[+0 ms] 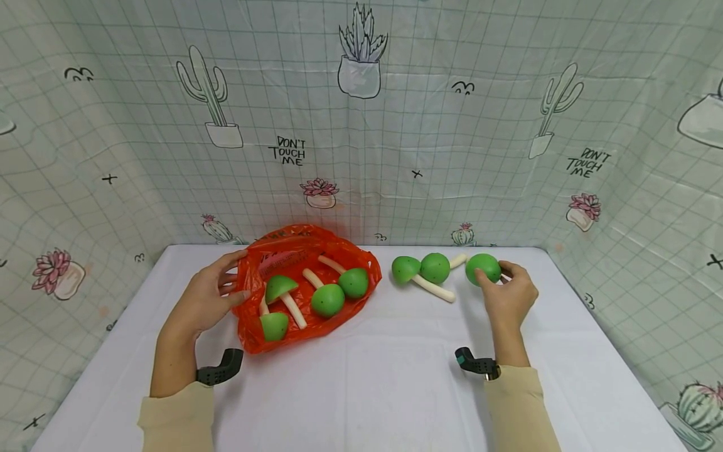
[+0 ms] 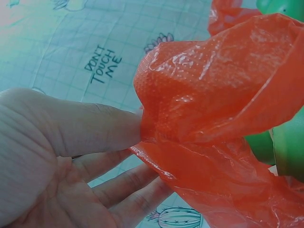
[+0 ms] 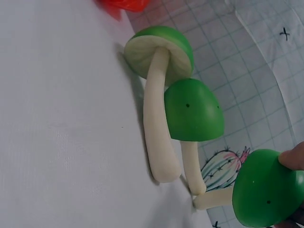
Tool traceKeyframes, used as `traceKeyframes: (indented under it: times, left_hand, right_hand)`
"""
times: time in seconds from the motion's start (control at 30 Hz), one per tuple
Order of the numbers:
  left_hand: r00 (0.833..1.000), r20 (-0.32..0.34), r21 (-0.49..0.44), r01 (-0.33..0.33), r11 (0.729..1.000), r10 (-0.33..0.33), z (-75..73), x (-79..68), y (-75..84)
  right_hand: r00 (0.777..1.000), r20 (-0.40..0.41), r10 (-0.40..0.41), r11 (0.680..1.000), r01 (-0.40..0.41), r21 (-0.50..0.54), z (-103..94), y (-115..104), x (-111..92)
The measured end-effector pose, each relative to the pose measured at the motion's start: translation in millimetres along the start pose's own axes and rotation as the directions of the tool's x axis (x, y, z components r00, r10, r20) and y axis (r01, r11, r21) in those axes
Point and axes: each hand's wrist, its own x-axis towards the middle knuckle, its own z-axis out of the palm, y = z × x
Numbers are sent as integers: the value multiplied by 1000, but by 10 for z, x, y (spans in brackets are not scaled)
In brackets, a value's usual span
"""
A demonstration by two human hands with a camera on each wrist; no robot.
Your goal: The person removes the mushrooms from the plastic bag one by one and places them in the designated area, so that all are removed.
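Note:
On the left, a red plastic bag lies with its mouth toward me, several green-capped toy mushrooms inside. My left hand pinches the bag's left rim; the left wrist view shows the thumb pressed on the crinkled red plastic. At the right, my right hand grips another toy mushroom by its rounded green cap. In the right wrist view its pale stem points left, near the stem end of a second mushroom.
Two loose toy mushrooms lie together between bag and right hand: one cap with its stem toward me, the other cap beside it. A white cloth covers the table. A grid-patterned curtain rises behind and at both sides.

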Motion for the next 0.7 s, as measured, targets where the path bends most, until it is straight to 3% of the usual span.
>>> traceKeyframes:
  times: [0.27,0.7]
  left_hand:
    - [1000,3,4,18,1000,-18,1,-3,10]
    - [1000,0,8,2,1000,-2,-10,-6,4]
  right_hand:
    - [999,38,-7,1000,7,-1,71,-15,-63]
    - [991,107,-85,996,88,-26,161,77,-114]
